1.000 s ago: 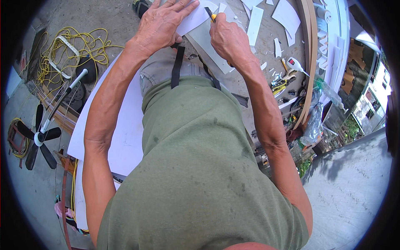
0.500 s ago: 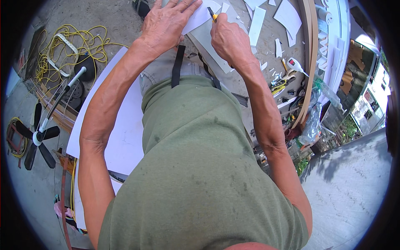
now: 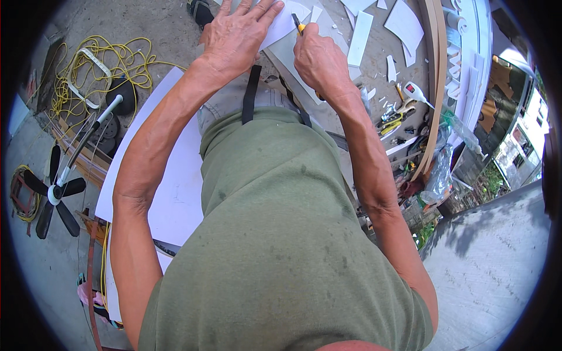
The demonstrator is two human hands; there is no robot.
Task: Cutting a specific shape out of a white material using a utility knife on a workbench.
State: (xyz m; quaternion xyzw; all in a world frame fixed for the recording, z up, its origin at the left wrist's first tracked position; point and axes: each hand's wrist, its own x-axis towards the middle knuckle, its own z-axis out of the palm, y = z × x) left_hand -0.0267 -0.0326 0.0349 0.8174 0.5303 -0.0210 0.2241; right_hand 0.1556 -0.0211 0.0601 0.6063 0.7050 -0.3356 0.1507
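Note:
At the top of the view my left hand (image 3: 237,35) lies with its fingers spread over a thin white sheet (image 3: 282,29), pressing on its left part. My right hand (image 3: 321,61) is closed around a yellow utility knife (image 3: 300,26). Its dark blade end points away from me and lies at the right edge of the sheet. Under the sheet is a light grey board (image 3: 295,65). A small pointed white offcut (image 3: 316,13) sits just beyond the knife. Most of the knife's handle is hidden in my fist.
White offcuts (image 3: 359,40) and a curved white piece (image 3: 405,28) lie to the right. Nearby are a white-handled tool (image 3: 414,91), yellow-handled tools (image 3: 391,124) and bent brown strips (image 3: 436,70). At left are tangled yellow cord (image 3: 132,52), a black-bladed fan (image 3: 54,193) and a large white sheet (image 3: 181,193).
The knife and my right hand have shifted slightly toward me. My left hand has also slid a little nearer and to the right, still flat on the sheet.

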